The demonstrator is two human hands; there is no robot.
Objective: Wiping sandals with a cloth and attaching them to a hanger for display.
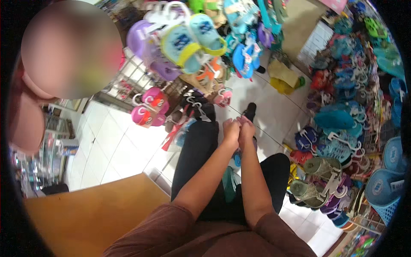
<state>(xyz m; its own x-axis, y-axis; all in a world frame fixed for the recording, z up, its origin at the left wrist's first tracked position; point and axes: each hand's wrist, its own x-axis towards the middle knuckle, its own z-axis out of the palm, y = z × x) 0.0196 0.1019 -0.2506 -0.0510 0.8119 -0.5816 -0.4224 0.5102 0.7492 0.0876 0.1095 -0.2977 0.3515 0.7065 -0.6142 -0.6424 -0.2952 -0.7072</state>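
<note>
Between my knees, my left hand (231, 131) and my right hand (247, 128) are side by side and touching. Blur hides how the fingers are bent, and no object shows in either hand. My legs in black trousers (196, 157) are on both sides of my forearms. Beyond my hands a black shoe or sandal (250, 110) is on the white tiled floor (273, 123). Near my left knee hang black sandals (200, 106) and a pair of pink sandals (149, 107) on white hangers.
Light blue clogs with yellow straps (181, 45) hang on a rack ahead. Along the right, a wall display holds blue clogs (338, 147) and olive sandals (310, 189). A brown tabletop (102, 208) stands at lower left. A blurred pinkish shape (27, 125) fills the upper left.
</note>
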